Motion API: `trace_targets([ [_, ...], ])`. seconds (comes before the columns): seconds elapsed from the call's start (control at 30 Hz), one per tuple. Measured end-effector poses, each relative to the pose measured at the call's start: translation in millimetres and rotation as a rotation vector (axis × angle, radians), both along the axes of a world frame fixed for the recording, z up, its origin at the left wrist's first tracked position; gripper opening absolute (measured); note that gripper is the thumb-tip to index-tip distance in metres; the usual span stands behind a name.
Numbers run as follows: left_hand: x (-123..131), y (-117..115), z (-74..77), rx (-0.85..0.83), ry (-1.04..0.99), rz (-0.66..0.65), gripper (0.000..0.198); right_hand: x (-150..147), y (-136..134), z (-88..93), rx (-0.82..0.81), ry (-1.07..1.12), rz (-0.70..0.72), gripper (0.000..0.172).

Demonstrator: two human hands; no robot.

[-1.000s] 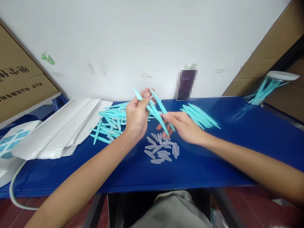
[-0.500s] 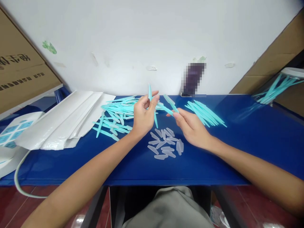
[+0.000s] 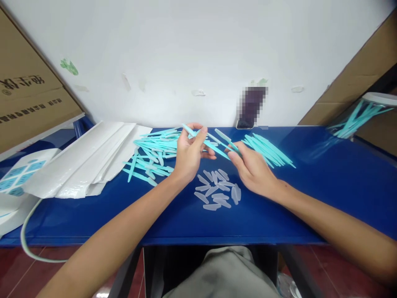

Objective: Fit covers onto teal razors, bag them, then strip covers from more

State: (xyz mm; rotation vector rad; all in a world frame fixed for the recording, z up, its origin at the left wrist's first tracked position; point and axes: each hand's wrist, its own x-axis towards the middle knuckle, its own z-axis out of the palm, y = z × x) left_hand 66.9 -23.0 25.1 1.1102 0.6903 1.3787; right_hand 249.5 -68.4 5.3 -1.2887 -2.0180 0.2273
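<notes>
My left hand pinches a turquoise eyebrow razor between thumb and fingers, its length slanting down to the right towards my other hand. My right hand is closed on a couple of turquoise eyebrow razors, whose pale ends point up and left. Below both hands lies a scatter of translucent blade caps. Beside my left hand spreads a loose heap of eyebrow razors. A neater bundle of them rests right of my right hand.
White plastic mailer bags and a white device with a cable occupy the left of the blue table. A phone leans on the wall. A clear container of turquoise sticks lies at the right; cardboard boxes flank both sides.
The razor in my left hand has turned from upright to a slant, its lower end now near my right hand's fingers. My right hand keeps its razors and has barely moved.
</notes>
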Motion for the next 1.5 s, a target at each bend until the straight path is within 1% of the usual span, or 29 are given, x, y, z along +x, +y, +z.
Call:
trace_targets([
  [0.07, 0.3, -0.1, -2.3, 0.035, 0.009, -0.038, 0.033, 0.6, -0.3, 2.1, -0.009, 0.01, 0.005, 0.029],
  [0.17, 4.0, -0.7, -10.0, 0.12, 0.041, -0.1, 0.042, -0.2, -2.5, 4.6, -0.048, 0.029, 0.034, 0.029],
  [0.3, 9.9, -4.5, -20.5, 0.182, 0.091, -0.167, 0.056, -2.2, -5.4, 3.9, -0.068, -0.018, 0.13, 0.02],
  [0.4, 9.4, -7.6, -22.4, 0.221, 0.178, -0.181, 0.058, -1.4, -3.8, 1.3, -0.077, -0.075, 0.178, 0.018],
  [0.47, 7.2, -9.1, -21.1, 0.252, 0.265, -0.159, 0.056, 0.5, -1.4, 0.1, -0.088, -0.107, 0.185, 0.02],
  [0.53, 4.6, -10.3, -19.0, 0.285, 0.338, -0.124, 0.046, 2.8, 0.5, -0.3, -0.095, -0.13, 0.175, 0.02],
  [0.6, 2.2, -11.1, -17.6, 0.326, 0.358, -0.095, 0.038, 4.4, 1.3, 0.3, -0.101, -0.128, 0.151, 0.02],
  [0.73, -1.5, -10.1, -19.2, 0.434, 0.355, -0.031, 0.044, 4.4, -0.3, 2.2, -0.122, -0.064, 0.11, 0.023],
  [0.9, -4.8, -5.5, -23.0, 0.57, 0.488, 0.15, 0.051, 4.3, -1.0, 1.5, -0.083, -0.034, 0.074, 0.033],
  [1.0, -5.4, -4.4, -21.7, 0.606, 0.523, 0.205, 0.051, 5.8, 0.5, -0.1, -0.088, -0.049, 0.059, 0.034],
  [1.1, -3.4, -6.2, -19.1, 0.555, 0.498, 0.181, 0.053, 6.5, 1.6, -1.4, -0.12, -0.086, 0.062, 0.034],
  [1.2, 0.9, -9.9, -16.4, 0.415, 0.433, 0.123, 0.058, 5.8, 1.8, -1.8, -0.111, -0.118, 0.04, 0.034],
  [1.27, 4.3, -12.1, -14.3, 0.298, 0.356, 0.049, 0.06, 5.0, 1.8, -1.5, -0.09, -0.141, 0.014, 0.034],
  [1.33, 7.3, -13.1, -11.7, 0.183, 0.246, -0.056, 0.062, 4.5, 1.8, -0.9, -0.074, -0.15, -0.008, 0.033],
  [1.4, 8.9, -12.4, -9.2, 0.098, 0.139, -0.129, 0.063, 4.7, 1.8, -0.5, -0.069, -0.136, -0.016, 0.032],
  [1.43, 9.0, -11.4, -8.4, 0.078, 0.1, -0.14, 0.063, 5.0, 1.8, -0.4, -0.071, -0.122, -0.011, 0.032],
  [1.5, 7.4, -8.5, -9.2, 0.099, 0.068, -0.126, 0.061, 5.8, 1.7, -0.9, -0.082, -0.091, 0.022, 0.031],
])
